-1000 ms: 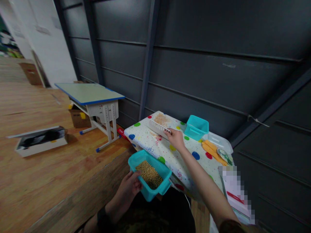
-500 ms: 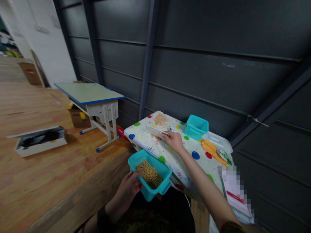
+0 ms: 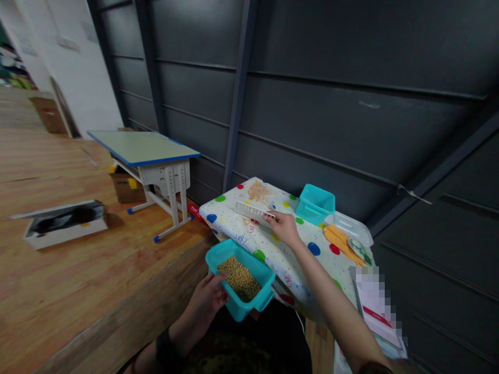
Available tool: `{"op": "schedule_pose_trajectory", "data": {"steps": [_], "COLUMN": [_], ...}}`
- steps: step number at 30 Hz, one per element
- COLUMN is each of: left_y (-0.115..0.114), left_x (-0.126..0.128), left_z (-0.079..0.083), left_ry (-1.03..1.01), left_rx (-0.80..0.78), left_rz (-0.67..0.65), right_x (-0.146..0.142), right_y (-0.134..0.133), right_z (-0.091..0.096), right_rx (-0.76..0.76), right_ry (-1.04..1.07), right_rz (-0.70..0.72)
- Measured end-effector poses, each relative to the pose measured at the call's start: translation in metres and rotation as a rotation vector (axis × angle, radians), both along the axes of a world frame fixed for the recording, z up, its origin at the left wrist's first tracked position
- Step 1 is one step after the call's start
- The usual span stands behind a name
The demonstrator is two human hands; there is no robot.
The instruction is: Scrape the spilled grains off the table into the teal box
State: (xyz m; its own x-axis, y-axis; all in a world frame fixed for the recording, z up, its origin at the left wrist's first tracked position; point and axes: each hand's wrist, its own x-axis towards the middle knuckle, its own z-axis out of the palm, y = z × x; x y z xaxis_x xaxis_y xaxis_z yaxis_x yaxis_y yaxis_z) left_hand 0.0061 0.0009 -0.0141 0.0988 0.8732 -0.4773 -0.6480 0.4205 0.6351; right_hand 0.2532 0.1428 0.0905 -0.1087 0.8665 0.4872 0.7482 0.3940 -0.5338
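My left hand (image 3: 206, 300) grips the near left side of a teal plastic bin (image 3: 220, 250) at the table's front edge, with fingers and thumb on its rim. Soybeans (image 3: 239, 279) lie inside, heaped towards its near side. Out over the table, my right hand (image 3: 284, 226) is closed on one end of a long white plastic strip with a row of slots (image 3: 253, 211). The strip points left, just above the cloth. Beyond it spreads a patch of small tan grains (image 3: 259, 191), and a smaller scatter (image 3: 249, 221) shows just below the strip.
A dotted tablecloth (image 3: 273, 254) covers the table. Towards its right stand a second teal bin (image 3: 316, 203), a clear lid (image 3: 353, 228), an orange cloth (image 3: 340, 242) and a green-patterned round item (image 3: 360, 251). A dark panelled wall (image 3: 319, 124) rises behind; a desk (image 3: 144, 148) stands left.
My right hand and the white strip have shifted slightly to the right, and the strip's angle has changed a little. The bin in my left hand stays nearly in place.
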Motion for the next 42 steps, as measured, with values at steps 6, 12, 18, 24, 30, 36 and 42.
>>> {"op": "schedule_pose_trajectory", "data": {"steps": [6, 12, 18, 24, 30, 36, 42], "left_y": [0.001, 0.0, 0.001, 0.001, 0.003, 0.003, 0.002], "left_x": [0.0, 0.0, 0.0, 0.0, 0.001, -0.001, -0.001], "left_z": [-0.001, -0.002, -0.003, -0.001, -0.001, 0.0, 0.001], "left_ry": [-0.004, -0.005, 0.013, 0.006, 0.009, -0.005, -0.012], "left_rx": [0.016, 0.024, 0.018, 0.024, -0.004, 0.032, 0.055], "left_rz": [-0.01, -0.016, -0.019, -0.019, 0.009, -0.003, -0.011], "right_x": [0.001, 0.001, -0.004, -0.004, 0.004, 0.008, 0.006], "right_y": [-0.004, -0.007, -0.012, -0.016, -0.016, -0.021, -0.036], "right_z": [0.001, 0.005, 0.01, 0.008, 0.003, -0.002, -0.001], "right_rx": [-0.024, -0.029, -0.028, -0.036, -0.072, -0.064, -0.065], "right_ry": [0.05, 0.016, 0.004, 0.017, 0.078, 0.164, 0.169], "right_rz": [0.03, 0.014, 0.001, 0.003, 0.029, 0.037, 0.034]}}
